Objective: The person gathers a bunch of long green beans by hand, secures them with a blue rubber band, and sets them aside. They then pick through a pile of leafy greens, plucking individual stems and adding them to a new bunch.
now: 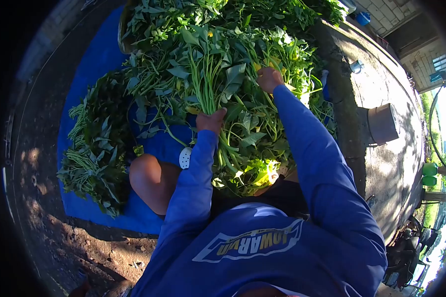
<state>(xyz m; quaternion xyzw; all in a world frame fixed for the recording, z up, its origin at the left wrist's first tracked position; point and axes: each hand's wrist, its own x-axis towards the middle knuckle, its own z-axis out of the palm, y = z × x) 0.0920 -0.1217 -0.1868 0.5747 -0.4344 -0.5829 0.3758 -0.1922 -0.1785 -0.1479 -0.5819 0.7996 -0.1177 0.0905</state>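
My left hand (211, 121) is closed round the lower stems of an upright bunch of long green stalks (203, 79), whose leaves spread out at the top. To the right, my right hand (269, 79) is closed at the edge of the loose greens (292, 54), among some yellowed leaves. What its fingers hold is too small to make out. Loose stems and leaves lie under and around both hands. A separate pile of bunched greens (91, 153) rests at the left on the blue sheet (148, 218).
A concrete slab (381, 64) with a cylindrical block (382, 123) stands at the right. My bent knee (151, 178) is beside a white perforated object (185, 158). More greens (168, 15) lie at the top. A motorcycle (406, 252) is at the lower right.
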